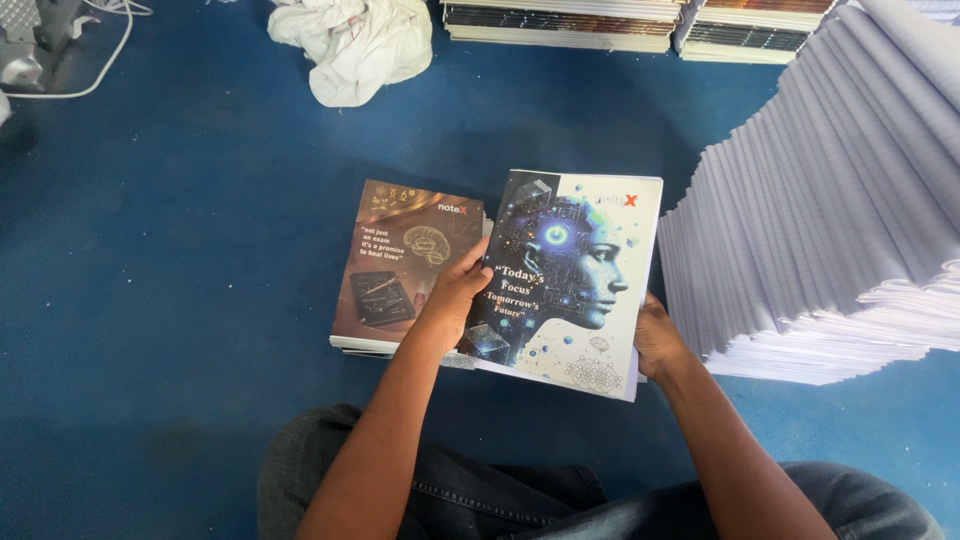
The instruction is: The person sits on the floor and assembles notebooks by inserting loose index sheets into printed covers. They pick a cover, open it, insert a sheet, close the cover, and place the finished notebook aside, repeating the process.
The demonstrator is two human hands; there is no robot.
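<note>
- Now, both hands are on one notebook (565, 285), the white-and-blue one with a profile head on its cover, lying dead centre on the blue floor (170, 300).
- Left hand (455, 292) sits at the notebook's nine o'clock edge, fingers curled over onto the cover and thumb tucked at the side: a closed pinch on that edge, likely so the cover can't slide.
- Right hand (655, 340) is at four o'clock on the notebook, mostly hidden under the edge; it seems to cup the book from beneath, though I can't tell how tightly the fingers close.
- That notebook tilts a touch clockwise and overlaps a brown-covered stack (405, 265) at its nine o'clock, resting partly on top of it.
- Over at three o'clock, a tall fanned pile of ruled white sheets (820, 200) leans in, just beside the right hand, within easy reach.
- Up at twelve, more stacks (560, 22) sit well apart; a crumpled white cloth (350, 45) lies at eleven.
- Down at six, the person's knees (450, 490) in dark jeans frame the working spot.
</note>
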